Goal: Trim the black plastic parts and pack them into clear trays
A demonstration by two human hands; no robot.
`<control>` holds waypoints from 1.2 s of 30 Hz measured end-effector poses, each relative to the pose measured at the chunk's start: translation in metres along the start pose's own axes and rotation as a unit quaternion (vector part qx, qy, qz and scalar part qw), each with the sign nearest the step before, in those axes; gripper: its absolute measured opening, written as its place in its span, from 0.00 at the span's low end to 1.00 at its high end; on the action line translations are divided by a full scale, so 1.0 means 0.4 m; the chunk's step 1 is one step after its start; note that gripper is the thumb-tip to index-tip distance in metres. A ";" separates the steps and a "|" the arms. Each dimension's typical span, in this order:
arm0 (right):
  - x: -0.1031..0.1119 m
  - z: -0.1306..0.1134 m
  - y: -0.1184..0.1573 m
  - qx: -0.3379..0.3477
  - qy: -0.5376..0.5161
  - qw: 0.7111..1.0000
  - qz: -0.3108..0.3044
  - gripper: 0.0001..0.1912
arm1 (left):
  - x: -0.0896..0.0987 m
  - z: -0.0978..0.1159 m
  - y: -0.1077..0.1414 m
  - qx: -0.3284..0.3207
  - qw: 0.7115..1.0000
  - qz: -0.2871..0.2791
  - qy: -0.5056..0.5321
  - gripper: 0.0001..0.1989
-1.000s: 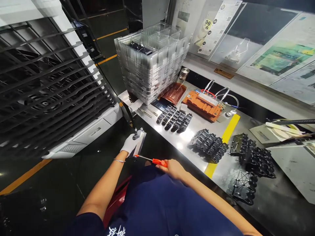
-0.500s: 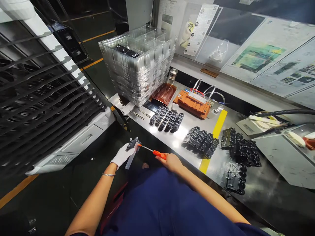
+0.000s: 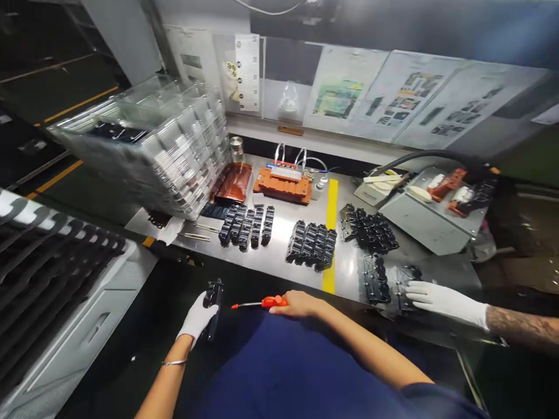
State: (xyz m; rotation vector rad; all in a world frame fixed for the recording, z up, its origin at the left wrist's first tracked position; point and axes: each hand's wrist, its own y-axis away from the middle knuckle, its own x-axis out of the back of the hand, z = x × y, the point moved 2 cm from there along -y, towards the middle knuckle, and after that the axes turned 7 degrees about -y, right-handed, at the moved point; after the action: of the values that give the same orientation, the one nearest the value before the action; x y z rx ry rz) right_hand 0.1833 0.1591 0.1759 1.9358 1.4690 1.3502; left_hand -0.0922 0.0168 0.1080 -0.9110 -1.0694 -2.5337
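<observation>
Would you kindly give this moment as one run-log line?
left hand: gloved, holding black part; right hand: bare, holding orange-handled tool; tool tip: apart from part; co-worker's gloved hand: over bench

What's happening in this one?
A person holds a black part in the white-gloved left hand, below the bench edge. The bare right hand holds an orange-handled tool, its tip pointing toward the part but apart from it. On the bench lie several groups of black pieces; at the right, another person's gloved hand is by one.
</observation>
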 end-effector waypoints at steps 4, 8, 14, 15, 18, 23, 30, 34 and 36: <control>0.025 0.139 0.064 -0.046 -0.037 0.998 0.021 0.29 | -0.108 0.234 -0.103 -0.072 0.997 -0.013 -0.025 0.26; 0.017 0.248 0.106 -0.086 -0.071 0.993 0.049 0.29 | -0.259 0.512 -0.202 -0.128 0.988 0.006 -0.080 0.20; 0.022 0.332 0.146 -0.113 -0.108 0.982 0.102 0.28 | -0.366 0.725 -0.280 -0.178 0.970 0.052 -0.154 0.18; 0.026 0.339 0.150 -0.116 -0.111 0.981 0.107 0.28 | -0.357 0.738 -0.290 -0.187 0.966 0.063 -0.164 0.18; 0.037 0.352 0.150 -0.117 -0.115 0.980 0.113 0.27 | -0.303 0.759 -0.328 -0.191 0.956 0.121 -0.187 0.18; 0.051 0.346 0.117 -0.103 -0.107 0.982 0.120 0.29 | -0.249 0.756 -0.365 -0.124 0.954 0.189 -0.197 0.21; 0.050 0.322 0.090 -0.089 -0.093 0.985 0.112 0.29 | -0.315 0.661 -0.259 -0.121 0.969 0.159 -0.147 0.21; 0.035 0.327 0.099 -0.099 -0.089 0.985 0.106 0.30 | -0.344 0.570 -0.226 -0.064 0.990 0.079 -0.097 0.19; 0.024 0.329 0.105 -0.110 -0.082 0.985 0.109 0.30 | -0.352 0.545 -0.231 -0.061 0.996 0.034 -0.059 0.18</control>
State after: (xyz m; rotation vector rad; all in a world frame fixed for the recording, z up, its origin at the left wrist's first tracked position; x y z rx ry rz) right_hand 0.3168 0.1839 0.1485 2.0498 1.0118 1.3419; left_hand 0.0748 0.2346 0.0844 -1.1218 -0.9074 -2.5400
